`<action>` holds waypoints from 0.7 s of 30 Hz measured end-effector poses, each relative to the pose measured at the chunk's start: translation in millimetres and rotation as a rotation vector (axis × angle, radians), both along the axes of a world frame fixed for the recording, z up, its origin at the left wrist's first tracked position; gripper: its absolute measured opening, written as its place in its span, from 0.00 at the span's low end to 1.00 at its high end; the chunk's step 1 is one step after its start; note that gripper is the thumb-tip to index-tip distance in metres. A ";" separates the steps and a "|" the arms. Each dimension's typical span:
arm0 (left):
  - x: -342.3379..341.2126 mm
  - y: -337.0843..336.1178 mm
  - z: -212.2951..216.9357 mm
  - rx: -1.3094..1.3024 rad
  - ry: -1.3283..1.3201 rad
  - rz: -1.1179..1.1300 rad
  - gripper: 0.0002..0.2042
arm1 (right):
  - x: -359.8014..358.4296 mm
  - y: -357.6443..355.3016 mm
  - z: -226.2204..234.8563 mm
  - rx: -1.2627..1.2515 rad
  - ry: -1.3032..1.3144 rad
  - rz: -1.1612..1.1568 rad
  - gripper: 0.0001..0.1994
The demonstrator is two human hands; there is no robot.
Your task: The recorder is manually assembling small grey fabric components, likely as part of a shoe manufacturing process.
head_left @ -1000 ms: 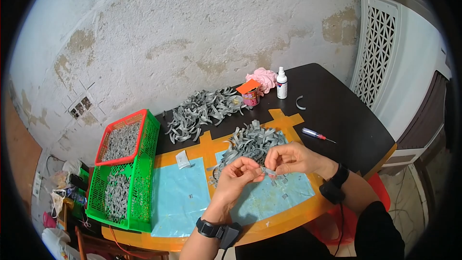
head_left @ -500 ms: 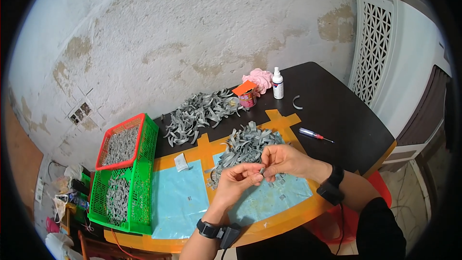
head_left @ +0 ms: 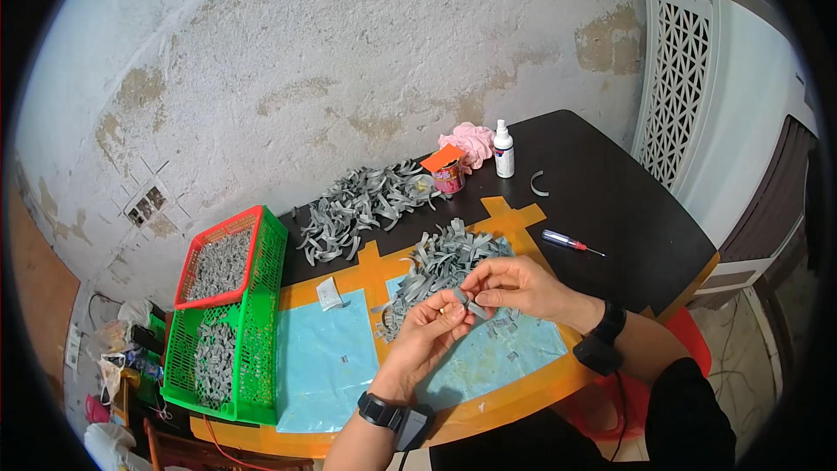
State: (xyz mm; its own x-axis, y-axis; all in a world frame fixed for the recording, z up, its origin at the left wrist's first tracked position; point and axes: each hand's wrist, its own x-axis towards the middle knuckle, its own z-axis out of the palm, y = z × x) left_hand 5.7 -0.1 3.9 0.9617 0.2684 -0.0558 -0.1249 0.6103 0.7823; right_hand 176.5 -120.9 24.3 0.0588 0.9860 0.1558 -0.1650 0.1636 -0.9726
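My left hand (head_left: 427,323) and my right hand (head_left: 521,286) meet above the near right part of the table. Between their fingertips is a small grey strip (head_left: 472,305), pinched from both sides; its lower end shows between the thumbs. Just beyond them lies a heap of curved grey strips (head_left: 445,260), partly hidden by the hands. Under the hands a light blue plastic sheet (head_left: 514,362) is taped down, with several small grey bits scattered on it.
A larger heap of grey strips (head_left: 362,205) lies at the back. At left, a red basket (head_left: 255,253) sits on a green basket (head_left: 261,340), both holding small grey pieces. Also on the table are a screwdriver (head_left: 567,242), a white spray bottle (head_left: 504,153), a can (head_left: 448,180) and a pink cloth (head_left: 471,144).
Both hands have shifted slightly left, and the fingers have turned so that more of the grey strip shows between them. The things on the table look unmoved.
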 end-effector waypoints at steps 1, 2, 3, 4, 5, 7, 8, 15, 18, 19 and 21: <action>0.4 -0.2 -0.1 -0.013 -0.015 -0.003 0.06 | -0.6 -0.5 1.3 0.001 0.000 0.000 0.11; 0.8 -0.4 0.0 -0.026 -0.030 -0.006 0.06 | -1.3 -1.0 2.7 -0.001 -0.008 -0.005 0.11; 1.1 -1.0 0.2 -0.025 -0.029 -0.006 0.06 | -1.7 -1.2 3.6 -0.004 -0.016 -0.010 0.12; 1.7 -1.9 0.5 -0.024 -0.037 0.005 0.06 | -1.2 -1.5 4.1 -0.003 -0.015 -0.010 0.12; 2.0 -2.5 0.5 -0.022 -0.045 0.015 0.06 | -0.4 -2.0 4.4 0.000 -0.019 0.002 0.12; 2.1 -2.7 -0.3 0.002 -0.034 0.031 0.06 | 0.1 -2.3 3.6 0.004 -0.022 0.014 0.13; 2.2 -3.1 -0.7 0.027 -0.024 0.046 0.05 | -0.1 -2.2 1.9 0.007 -0.011 0.013 0.13; 5.0 -9.4 0.6 0.399 0.028 0.235 0.08 | 5.7 2.2 -2.7 0.082 -0.139 -0.079 0.13; 5.4 -10.9 0.3 0.511 0.030 0.286 0.09 | 5.4 1.0 -2.3 0.058 -0.119 -0.005 0.13; 5.2 -11.1 -0.4 0.534 0.020 0.277 0.09 | 4.8 0.9 -2.9 0.058 -0.119 -0.006 0.13; 4.8 -11.0 -2.0 0.555 0.008 0.269 0.08 | 1.9 0.7 -5.2 -0.004 -0.079 0.019 0.12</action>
